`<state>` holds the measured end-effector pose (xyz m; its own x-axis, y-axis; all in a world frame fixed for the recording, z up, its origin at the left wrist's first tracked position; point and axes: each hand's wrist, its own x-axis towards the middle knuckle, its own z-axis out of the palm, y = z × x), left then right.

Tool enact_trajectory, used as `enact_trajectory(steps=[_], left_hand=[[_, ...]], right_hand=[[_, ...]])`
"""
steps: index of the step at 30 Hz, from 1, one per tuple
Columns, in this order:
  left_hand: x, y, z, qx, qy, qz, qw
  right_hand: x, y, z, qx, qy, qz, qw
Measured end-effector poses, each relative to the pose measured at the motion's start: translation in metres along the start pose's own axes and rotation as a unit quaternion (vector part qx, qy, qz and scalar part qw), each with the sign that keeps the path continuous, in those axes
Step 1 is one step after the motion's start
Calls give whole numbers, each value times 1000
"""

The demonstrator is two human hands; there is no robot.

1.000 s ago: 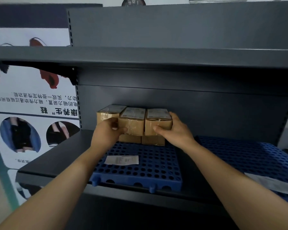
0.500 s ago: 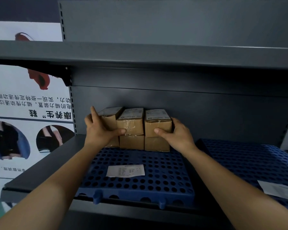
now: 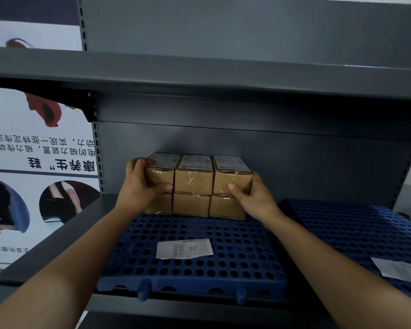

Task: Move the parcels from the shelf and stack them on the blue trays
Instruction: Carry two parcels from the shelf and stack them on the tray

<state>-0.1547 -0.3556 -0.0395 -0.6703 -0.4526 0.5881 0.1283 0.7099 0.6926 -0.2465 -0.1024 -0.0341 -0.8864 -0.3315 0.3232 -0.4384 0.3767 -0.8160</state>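
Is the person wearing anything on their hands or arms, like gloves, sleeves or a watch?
No. The left hand and right hand are bare, without gloves, and no rings show. Both forearms are uncovered as far as the picture reaches: no sleeves, watch or bracelets visible.

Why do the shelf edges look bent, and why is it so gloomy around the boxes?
Head view: the wide-angle lens bows the upper shelf and stretches both forearms toward the corners. The upper shelf shades the back, so the parcels sit in dim light between the left hand and right hand. The slip on the blue tray is too soft to read.
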Motion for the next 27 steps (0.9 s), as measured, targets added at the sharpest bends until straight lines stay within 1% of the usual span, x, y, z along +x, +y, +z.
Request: enact_trajectory(steps=[5, 11, 16, 19, 22, 24, 27], left_hand=[[-2, 1, -2, -15, -12, -10, 1000], [-4, 3, -11, -23, -52, -28, 998], [-3, 6, -19, -7, -73, -9, 997], [-4, 10, -23, 38, -78, 20, 996], [-4, 24, -24, 130, -45, 86, 987], [-5, 40, -23, 170, -29, 145, 974], [-9, 66, -18, 230, -58, 216, 947]], right_hand=[[0, 1, 2, 4, -1, 3, 1000], [-4, -4, 1, -2, 6, 9, 1000], [-14, -10, -2, -37, 23, 4, 999], [-22, -14, -6, -85, 39, -2, 996], [-32, -18, -11, -163, 56, -17, 985], [-40, -20, -15, -211, 65, -29, 975], [-57, -22, -25, -274, 83, -40, 957]])
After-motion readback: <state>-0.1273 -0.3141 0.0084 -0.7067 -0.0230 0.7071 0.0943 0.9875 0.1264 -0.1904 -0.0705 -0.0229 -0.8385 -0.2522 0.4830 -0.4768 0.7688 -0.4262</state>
